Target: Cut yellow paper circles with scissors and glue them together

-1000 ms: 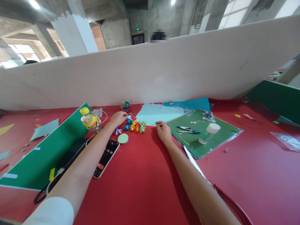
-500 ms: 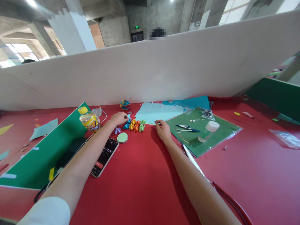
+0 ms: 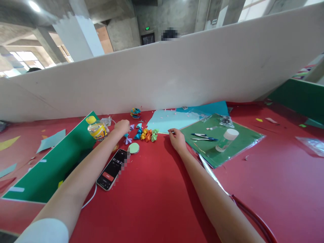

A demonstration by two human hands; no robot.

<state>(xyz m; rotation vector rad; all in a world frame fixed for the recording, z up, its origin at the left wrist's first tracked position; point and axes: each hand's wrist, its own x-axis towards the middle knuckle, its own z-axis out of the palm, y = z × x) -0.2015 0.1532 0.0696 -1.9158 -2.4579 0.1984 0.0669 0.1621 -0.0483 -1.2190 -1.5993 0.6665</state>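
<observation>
My left hand [image 3: 122, 127] is over the left end of a group of small folded paper pieces. Its fingers are curled, and what they hold, if anything, is hidden. Purple folded paper [image 3: 128, 141] lies just beside it, then blue [image 3: 138, 135], orange [image 3: 148, 136] and green [image 3: 154, 136] pieces in a row. My right hand [image 3: 177, 137] rests on the red table by the light blue sheet [image 3: 172, 122]. Thumb and forefinger are pinched together, with something too small to name between them. A round pale green lid [image 3: 134, 148] lies below the paper pieces.
A phone with a running timer [image 3: 112, 170] lies under my left forearm's inner side. A yellow-capped bottle [image 3: 97, 130] stands left. A green mat [image 3: 202, 148] at right bears pens [image 3: 206, 138] and a white-capped bottle [image 3: 227, 138]. A multicoloured paper ball [image 3: 135, 113] sits by the white partition [image 3: 162, 81].
My left hand has moved left, off the blue folded piece, uncovering purple paper and the top of the row. My right hand has stayed in nearly the same place.
</observation>
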